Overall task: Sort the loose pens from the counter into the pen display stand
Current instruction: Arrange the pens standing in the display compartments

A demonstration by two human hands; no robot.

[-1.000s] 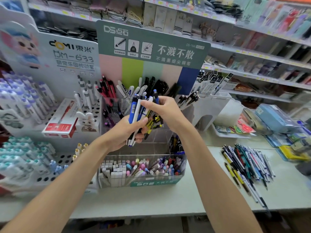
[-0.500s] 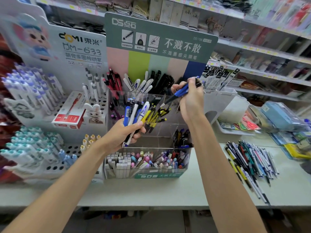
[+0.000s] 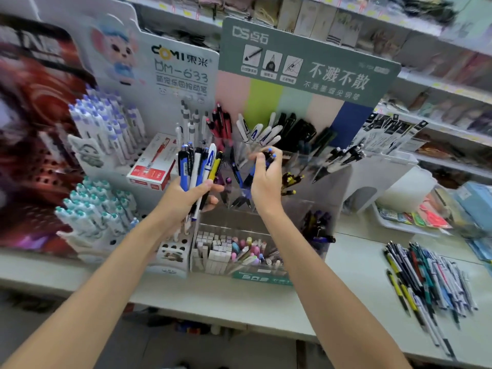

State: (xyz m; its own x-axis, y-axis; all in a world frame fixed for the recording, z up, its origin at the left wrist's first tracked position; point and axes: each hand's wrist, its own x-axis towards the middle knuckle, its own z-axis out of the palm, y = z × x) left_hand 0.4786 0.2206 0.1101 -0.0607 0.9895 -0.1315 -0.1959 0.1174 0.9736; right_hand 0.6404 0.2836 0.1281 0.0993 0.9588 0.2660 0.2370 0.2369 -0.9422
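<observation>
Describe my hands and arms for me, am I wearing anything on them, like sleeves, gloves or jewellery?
The left hand and right hand are both bare: no gloves, and no rings that show, though the picture is a little blurred. Neither wrist carries a watch, band or bracelet. No sleeve is visible on either arm, right down to the bottom edge of the picture.

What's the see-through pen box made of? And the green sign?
The pen display stand looks like clear, glossy hard plastic, probably acrylic: pens show through its walls. The green sign looks like matte printed card, flat and dull, though blur leaves that open.
</observation>
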